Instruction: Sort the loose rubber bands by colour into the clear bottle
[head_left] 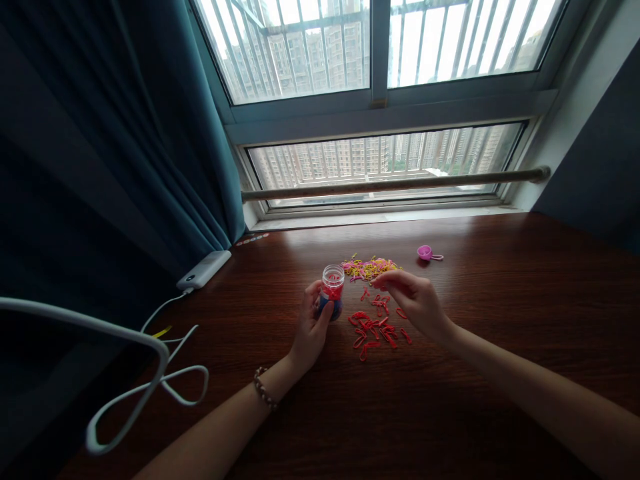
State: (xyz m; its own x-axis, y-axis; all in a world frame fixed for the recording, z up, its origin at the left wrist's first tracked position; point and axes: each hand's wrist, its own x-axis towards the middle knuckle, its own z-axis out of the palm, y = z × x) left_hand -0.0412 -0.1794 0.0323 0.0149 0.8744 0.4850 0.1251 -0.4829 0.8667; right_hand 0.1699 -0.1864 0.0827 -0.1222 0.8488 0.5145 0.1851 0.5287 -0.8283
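Note:
My left hand (309, 325) is wrapped around a small clear jar (333, 277), held upright with its mouth uncovered. Red pieces fill the upper part of the jar, and blue shows lower down. To the right of the jar, my right hand (419, 301) hovers with thumb and fingertips pinched together; whatever they hold is too small to make out. Below the fingertips, several thin red loops (367, 323) lie scattered on the brown wooden table (310, 413). Just behind sits a pile of yellow and pink loops (367, 268).
A pink scoop (425, 253) lies at the back right. On the left are a white power strip (204, 269) and a looping white cable (150, 393). A blue curtain (165, 133) hangs beside the window, and a horizontal rail (390, 187) crosses behind the table.

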